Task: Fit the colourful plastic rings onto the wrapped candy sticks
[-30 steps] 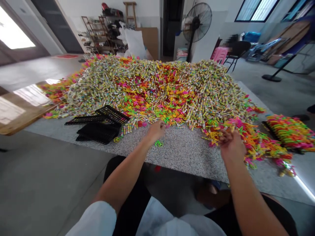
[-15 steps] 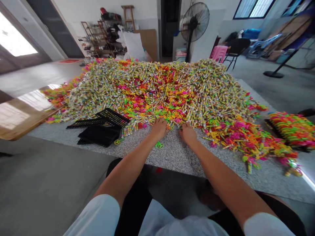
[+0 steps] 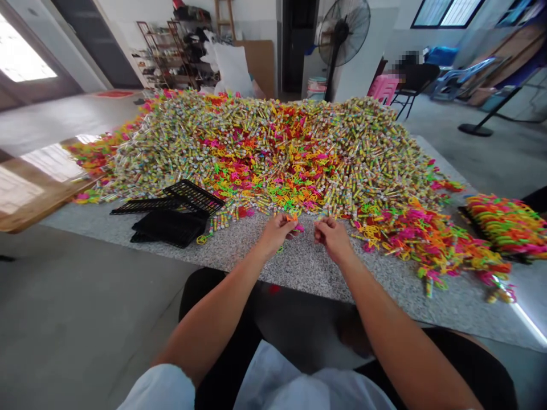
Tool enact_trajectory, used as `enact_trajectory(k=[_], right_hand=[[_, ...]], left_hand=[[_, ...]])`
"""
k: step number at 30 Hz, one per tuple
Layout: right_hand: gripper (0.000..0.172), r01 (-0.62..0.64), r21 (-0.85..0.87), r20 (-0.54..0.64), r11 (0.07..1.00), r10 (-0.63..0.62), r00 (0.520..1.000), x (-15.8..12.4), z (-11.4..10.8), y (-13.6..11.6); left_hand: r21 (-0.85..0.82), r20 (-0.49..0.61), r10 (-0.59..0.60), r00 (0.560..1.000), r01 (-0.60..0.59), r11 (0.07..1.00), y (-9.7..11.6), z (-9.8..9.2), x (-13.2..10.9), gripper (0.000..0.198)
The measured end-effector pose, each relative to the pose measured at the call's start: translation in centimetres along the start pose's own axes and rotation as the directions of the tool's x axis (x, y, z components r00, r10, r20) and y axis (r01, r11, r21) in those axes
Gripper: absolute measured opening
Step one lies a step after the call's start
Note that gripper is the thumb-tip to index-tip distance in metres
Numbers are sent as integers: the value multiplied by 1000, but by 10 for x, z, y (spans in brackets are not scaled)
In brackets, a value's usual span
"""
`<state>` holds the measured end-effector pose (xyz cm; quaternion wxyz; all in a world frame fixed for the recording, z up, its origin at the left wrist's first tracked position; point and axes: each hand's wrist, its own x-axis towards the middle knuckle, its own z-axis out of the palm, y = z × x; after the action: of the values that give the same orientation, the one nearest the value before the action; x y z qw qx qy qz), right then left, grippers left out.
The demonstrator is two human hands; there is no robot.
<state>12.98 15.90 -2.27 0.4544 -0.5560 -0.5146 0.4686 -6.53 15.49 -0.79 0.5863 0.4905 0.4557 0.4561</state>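
In front of me my left hand (image 3: 277, 232) is closed, with small orange and pink plastic pieces (image 3: 292, 218) showing at its fingertips. My right hand (image 3: 334, 238) is a short gap to the right, thumb and fingers pinched together; whatever they hold is too small to make out. Both hands are just above the near edge of a wide pile of small labelled tubes (image 3: 171, 136). Bright plastic loop-shaped pieces (image 3: 294, 191) lie along the pile's middle, right beyond my fingers.
Black slotted trays (image 3: 171, 228) lie stacked loosely at the left on the speckled grey tabletop (image 3: 239, 245). More coloured plastic pieces (image 3: 410, 228) spread along the right. A filled black tray (image 3: 504, 228) sits at the right edge. Behind the table stands a fan (image 3: 342, 34).
Both hands have drawn back slightly from the pile and lifted. The left now shows orange and pink pieces in its fingers; the right has closed into a pinch.
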Motion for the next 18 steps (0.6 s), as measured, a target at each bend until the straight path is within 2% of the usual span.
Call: enact_trajectory(k=[2, 3, 9, 18], right_hand=[[29, -18, 338, 15, 941, 13, 1000, -17, 6, -3], [32, -20, 412, 17, 911, 15, 1000, -24, 8, -4], [37, -44, 433, -12, 900, 55, 998, -39, 13, 0], [35, -91, 578, -13, 811, 121, 993, -54, 24, 6]], left_hand=[[-25, 22, -10, 1000, 10, 1000, 0, 2, -5, 34], [-29, 32, -10, 999, 11, 1000, -1, 3, -6, 33], [-50, 120, 36, 992, -30, 998, -6, 11, -5, 33], [-112, 109, 11, 994, 1, 994, -8, 22, -11, 34]])
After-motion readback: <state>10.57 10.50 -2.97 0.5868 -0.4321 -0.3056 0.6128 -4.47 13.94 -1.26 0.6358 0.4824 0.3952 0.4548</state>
